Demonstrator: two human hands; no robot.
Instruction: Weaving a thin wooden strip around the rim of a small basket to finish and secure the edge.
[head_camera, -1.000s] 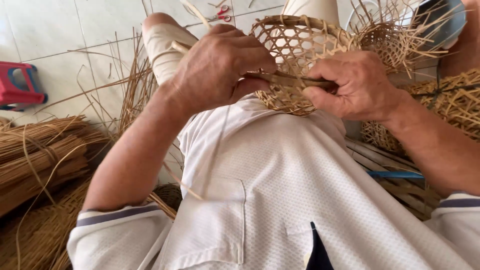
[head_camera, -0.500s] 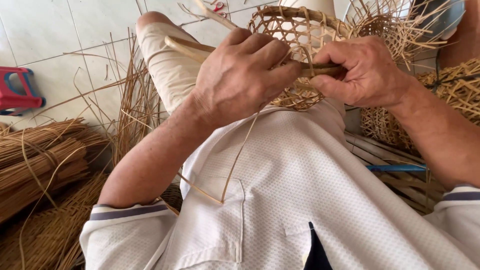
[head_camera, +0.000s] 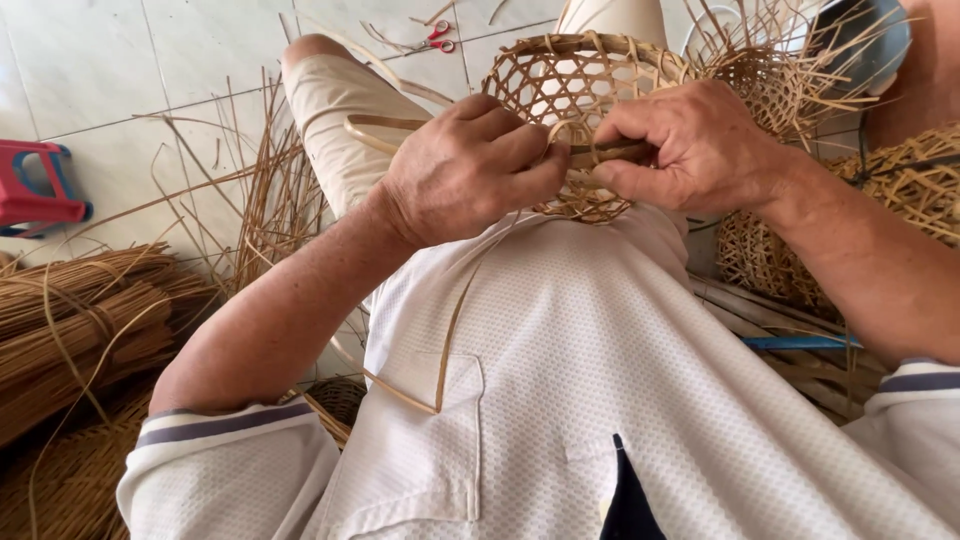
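Both hands have been drawing closer together over the past second, and the basket has been sliding down from chest height toward the middle of the view, so the work is now sitting squarely in front of the white shirt (head_camera: 620, 400).

Nearest the camera, a thin loose strip (head_camera: 450, 340) is trailing down across the shirt, hanging slack from the work, probably so spare length is ready for pulling through. Just beyond it, the left hand (head_camera: 470, 170) is curling its fingers shut around the near rim of the small open-weave basket (head_camera: 585, 90), bracing it against the body. The right hand (head_camera: 700, 145) is facing it, thumb and fingertips pinching the end of a flat strip lying along the rim, seemingly keeping it taut. The two hands are nearly touching. The basket is resting in the lap, mouth tilted away, between the knees.

Farther out, the left knee (head_camera: 330, 90) in beige shorts is sticking up, steadying the basket from the side. To the left, bundles of straw-coloured cane (head_camera: 80, 320) are lying on the tiled floor (head_camera: 120, 60) within reach, with a red stool (head_camera: 35, 185) beside them. To the right, more woven baskets (head_camera: 900, 190) are piling up. Farthest away, red-handled scissors (head_camera: 432, 40) are lying on the tiles.
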